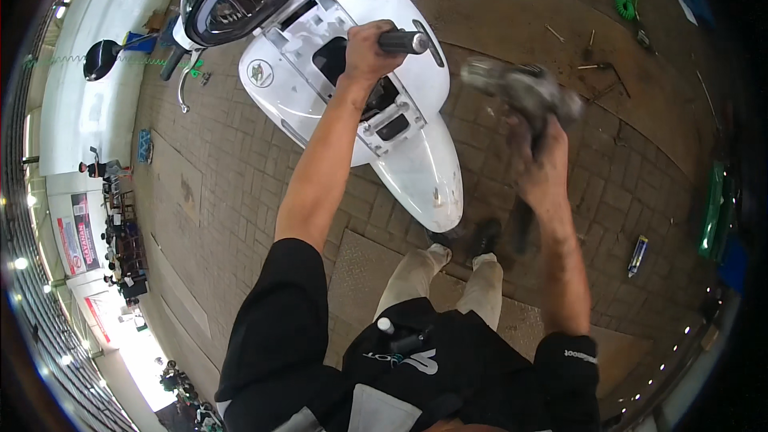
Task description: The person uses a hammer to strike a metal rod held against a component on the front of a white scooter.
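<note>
My left hand (369, 54) is closed around a dark cylinder (404, 42) with a metallic end, above the white front body (320, 88) of a scooter. I cannot tell what the cylinder belongs to. To the right, my right hand (544, 156) grips a grey pistol-shaped power tool (524, 88), like an impact wrench, smeared by motion and held apart from the scooter. An opening with bare grey mounts shows in the front body. Below it, the white front fender (420, 176) points toward my feet.
The scooter's headlight (244, 0), brake lever (183, 92) and mirror (102, 59) stand at upper left. Loose hand tools (608, 72) and a coiled green hose (628, 2) lie upper right. A small tube (638, 256) and a green case (714, 212) are farther right. Another person (100, 168) stands far left.
</note>
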Motion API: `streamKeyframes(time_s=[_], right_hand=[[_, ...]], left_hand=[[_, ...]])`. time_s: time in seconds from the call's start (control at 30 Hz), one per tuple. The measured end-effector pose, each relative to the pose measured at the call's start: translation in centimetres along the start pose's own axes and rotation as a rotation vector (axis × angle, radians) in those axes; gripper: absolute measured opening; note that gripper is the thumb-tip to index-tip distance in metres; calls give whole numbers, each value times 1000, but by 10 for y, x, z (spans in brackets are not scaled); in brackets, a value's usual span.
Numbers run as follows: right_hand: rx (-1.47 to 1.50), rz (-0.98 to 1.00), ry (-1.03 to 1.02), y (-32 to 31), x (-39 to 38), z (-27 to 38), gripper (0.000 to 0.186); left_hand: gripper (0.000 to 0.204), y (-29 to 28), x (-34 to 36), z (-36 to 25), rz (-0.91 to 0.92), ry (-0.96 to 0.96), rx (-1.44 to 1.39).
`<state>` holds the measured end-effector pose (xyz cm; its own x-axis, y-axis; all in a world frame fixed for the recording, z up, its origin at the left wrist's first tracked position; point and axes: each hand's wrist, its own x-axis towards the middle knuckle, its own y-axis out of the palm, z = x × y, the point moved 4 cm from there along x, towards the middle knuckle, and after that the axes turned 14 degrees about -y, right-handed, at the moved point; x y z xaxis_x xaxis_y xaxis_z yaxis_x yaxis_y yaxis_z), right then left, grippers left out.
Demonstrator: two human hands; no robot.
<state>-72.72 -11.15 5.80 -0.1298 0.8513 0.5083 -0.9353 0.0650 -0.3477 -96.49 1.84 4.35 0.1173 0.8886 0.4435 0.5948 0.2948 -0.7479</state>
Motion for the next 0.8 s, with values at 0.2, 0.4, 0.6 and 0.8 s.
streamKeyframes(time_s=[0.2,0.4,0.6,0.8], right_hand=[[122,-226,461,-17,-80,-43,15],[307,-255,693,1,-130,-71,23],[348,-297,722,9,-122,-60,25],[289,-250,670,15,-116,-59,27]], left_hand=[[14,25,-15,-31,4,129,-81],[17,15,-12,-22,-35,205,-80],[14,12,-3,-11,-21,122,-12],[13,10,0,-6,-71,101,-88]])
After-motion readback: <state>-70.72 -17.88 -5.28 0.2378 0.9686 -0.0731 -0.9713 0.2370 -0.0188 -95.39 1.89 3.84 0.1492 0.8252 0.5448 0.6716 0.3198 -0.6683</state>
